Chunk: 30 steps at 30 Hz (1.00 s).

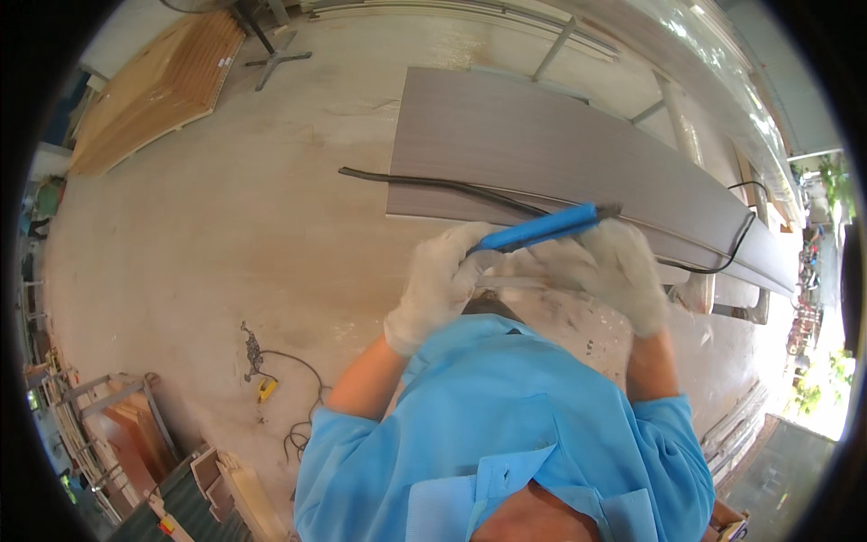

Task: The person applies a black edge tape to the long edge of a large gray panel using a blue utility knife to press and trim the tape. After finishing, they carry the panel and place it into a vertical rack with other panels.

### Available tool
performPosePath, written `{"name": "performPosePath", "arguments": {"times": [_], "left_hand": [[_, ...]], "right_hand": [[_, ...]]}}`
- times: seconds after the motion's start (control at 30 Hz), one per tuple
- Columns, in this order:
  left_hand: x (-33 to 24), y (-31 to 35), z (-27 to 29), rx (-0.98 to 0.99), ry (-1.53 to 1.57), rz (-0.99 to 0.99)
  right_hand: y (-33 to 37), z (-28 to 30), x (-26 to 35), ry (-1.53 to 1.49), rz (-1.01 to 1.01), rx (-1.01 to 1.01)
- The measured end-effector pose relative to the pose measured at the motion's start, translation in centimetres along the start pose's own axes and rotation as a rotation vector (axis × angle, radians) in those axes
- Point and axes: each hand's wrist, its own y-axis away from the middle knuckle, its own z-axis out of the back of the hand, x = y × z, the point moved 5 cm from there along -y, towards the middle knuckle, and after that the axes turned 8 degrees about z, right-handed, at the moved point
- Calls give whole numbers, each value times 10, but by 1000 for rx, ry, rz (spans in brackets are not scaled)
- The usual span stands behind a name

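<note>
In front of my chest, my left hand (447,280), in a white glove, is closed on the near end of a long blue tool (542,228) with a dark lower edge. The tool slants up to the right; its exact kind does not show. At its far end is my right hand (623,271), also white-gloved and smeared by motion, so its grip cannot be made out. A black flexible strip (452,185) runs over the edge of a grey-brown panel (533,135) and passes behind the tool. Farther right, a thin black cord (745,239) curves over the panel.
A yellow tool (267,388) with a dark cable lies on the floor at left. Stacked wooden boards (163,90) stand far left beside a metal stand foot (277,60). Long wrapped material (713,54) lies at the far right. Boards and a frame (135,425) stand lower left.
</note>
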Motion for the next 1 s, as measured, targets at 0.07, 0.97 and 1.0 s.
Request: {"name": "performPosePath", "arguments": {"times": [0.07,0.97,1.0], "left_hand": [[-13,3,-7,-60,-339,-244],[51,-303,64,632,-859,12],[50,-303,64,590,-860,-9]], "right_hand": [[29,8,-10,202,-61,138],[-82,-70,20,445,118,-122],[-85,-73,27,462,197,-152]]}}
